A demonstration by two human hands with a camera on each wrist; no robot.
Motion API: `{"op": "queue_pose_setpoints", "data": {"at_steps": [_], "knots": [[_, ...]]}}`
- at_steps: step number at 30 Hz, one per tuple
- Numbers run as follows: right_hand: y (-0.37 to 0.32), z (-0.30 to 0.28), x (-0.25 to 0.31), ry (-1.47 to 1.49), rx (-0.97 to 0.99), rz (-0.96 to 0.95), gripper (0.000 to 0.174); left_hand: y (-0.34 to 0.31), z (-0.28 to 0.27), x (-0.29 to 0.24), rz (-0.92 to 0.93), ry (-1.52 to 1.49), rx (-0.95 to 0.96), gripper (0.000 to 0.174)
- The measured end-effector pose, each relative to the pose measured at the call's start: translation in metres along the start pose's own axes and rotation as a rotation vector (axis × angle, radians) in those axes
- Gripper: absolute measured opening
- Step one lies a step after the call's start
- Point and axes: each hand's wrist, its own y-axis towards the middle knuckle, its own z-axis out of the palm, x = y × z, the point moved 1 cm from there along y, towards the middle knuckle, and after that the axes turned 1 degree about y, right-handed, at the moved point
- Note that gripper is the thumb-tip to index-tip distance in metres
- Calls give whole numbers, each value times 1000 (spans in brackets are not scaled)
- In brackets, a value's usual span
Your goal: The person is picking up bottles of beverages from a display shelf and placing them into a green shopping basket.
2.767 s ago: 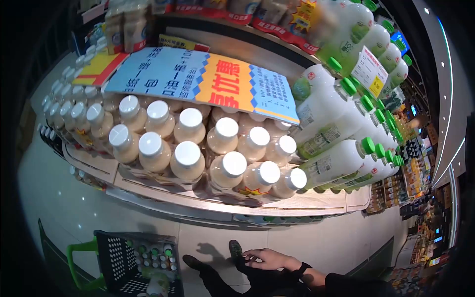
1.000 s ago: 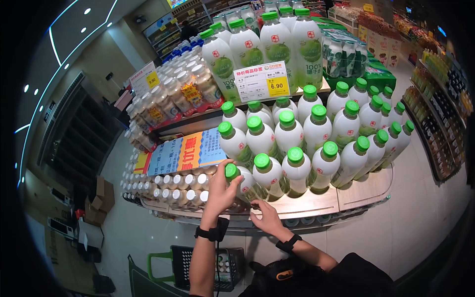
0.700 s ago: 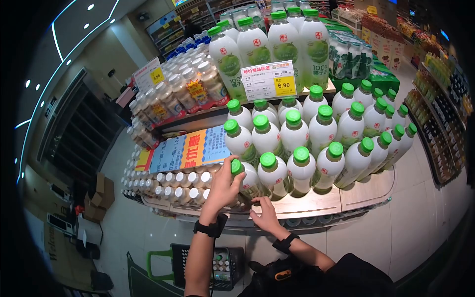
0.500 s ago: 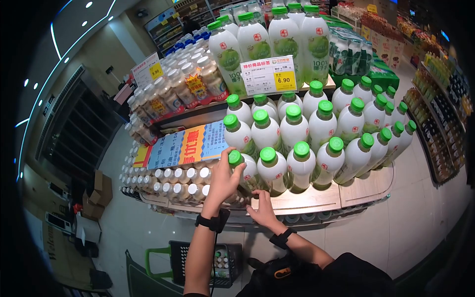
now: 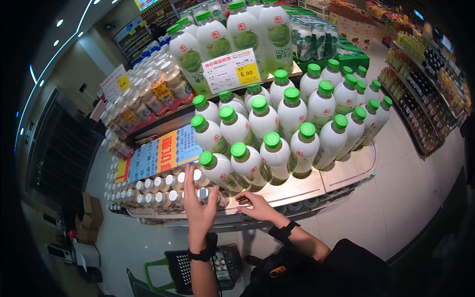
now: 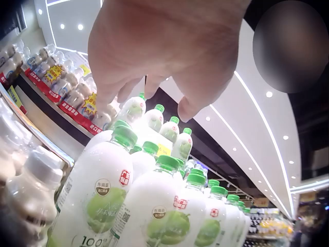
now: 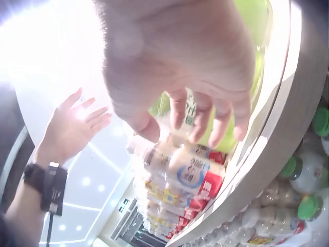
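Note:
In the head view, several white bottles with green caps and a green coconut picture stand in rows on a wooden display shelf [image 5: 292, 194]. My left hand [image 5: 199, 210] is raised with fingers spread, just left of the front-left coconut bottle [image 5: 221, 171], and holds nothing. Its fingers overlap the small white-capped bottles behind it. Low by the shelf's front edge is my right hand [image 5: 256, 207], its fingers loosely bent near the base of that bottle. The right wrist view shows these fingers [image 7: 221, 118] hanging apart in front of the bottles, gripping nothing.
White-capped beige bottles [image 5: 148, 200] fill the shelf's left side under a blue and orange sign [image 5: 166, 153]. A price card [image 5: 231, 72] stands before the taller upper-tier bottles [image 5: 247, 39]. On the floor, a dark basket with a green handle [image 5: 157, 270] holds bottles.
My left hand has let go of the front-left bottle's green cap and drawn back from it. That bottle stands at the row's end. My right hand stays low at the shelf edge.

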Motion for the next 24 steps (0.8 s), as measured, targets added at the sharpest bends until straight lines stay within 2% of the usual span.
{"op": "queue_pose_setpoints", "data": {"at_steps": [1, 3, 5, 7, 8, 9, 10, 11, 13, 14, 17, 18, 24], "knots": [[0, -16, 3, 114, 33, 60, 38, -20, -4, -1, 24, 36, -27, 52], [13, -41, 2, 60, -36, -29, 36, -69, -7, 7, 6, -15, -135, 45], [16, -61, 9, 10, -113, -24, 31, -131, -6, 31, -198, -135, -119, 41], [23, -65, 0, -57, -134, -81, 27, -183, -3, 36, -561, -187, -29, 33], [24, -67, 1, -60, -133, -75, 27, -215, -8, 50, -729, -168, 129, 37], [25, -68, 5, 17, -75, 26, 26, -254, -12, 70, -894, -148, 289, 43], [26, -66, 6, 98, -6, 123, 24, -298, -17, 89, -916, -25, 421, 47], [28, -65, 1, 99, 5, 126, 24, -347, -21, 113, -934, 98, 554, 52], [33, -62, -8, 131, -44, 26, 26, -461, -23, 175, -1119, -62, 504, 56], [30, -66, -8, 139, 15, 101, 31, -454, -25, 166, -1129, -61, 496, 56], [14, -71, 5, 54, 21, 33, 36, -492, -25, 177, -1177, -80, 429, 55], [7, -78, 8, -69, 40, 37, 38, -502, -25, 179, -1192, -88, 409, 54], [-20, -111, -8, 102, -60, 184, 35, -548, -26, 181, -1275, -125, 307, 52]]}}
